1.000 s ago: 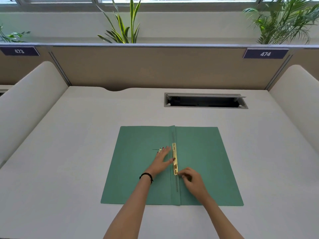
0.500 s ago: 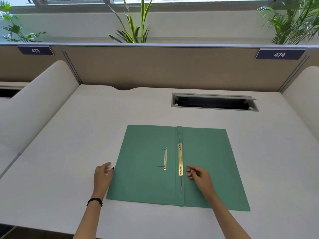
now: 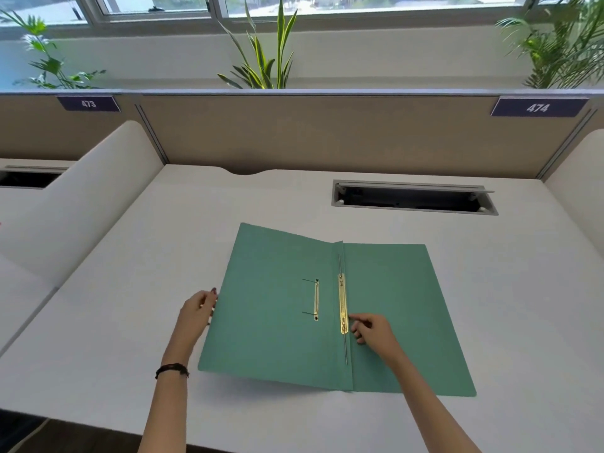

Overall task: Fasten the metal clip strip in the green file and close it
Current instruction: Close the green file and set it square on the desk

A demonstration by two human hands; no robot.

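Note:
The green file (image 3: 398,302) lies open on the white desk. Its left cover (image 3: 261,308) is lifted a little off the desk. My left hand (image 3: 197,310) grips that cover's outer left edge. A gold metal clip strip (image 3: 342,304) runs along the spine fold. A second, thinner gold strip (image 3: 316,299) sits on the inside of the left cover. My right hand (image 3: 372,330) rests on the right cover with its fingertips touching the lower end of the clip strip.
A cable slot (image 3: 413,199) with a raised lid is set in the desk behind the file. Beige partitions with number plates stand at the back, curved white dividers at both sides. Plants line the window sill. The desk's front edge is close below my arms.
My left hand left the middle of the file, went to the left cover's outer edge and took hold of it. That cover has risen off the desk. My right hand stayed by the clip strip.

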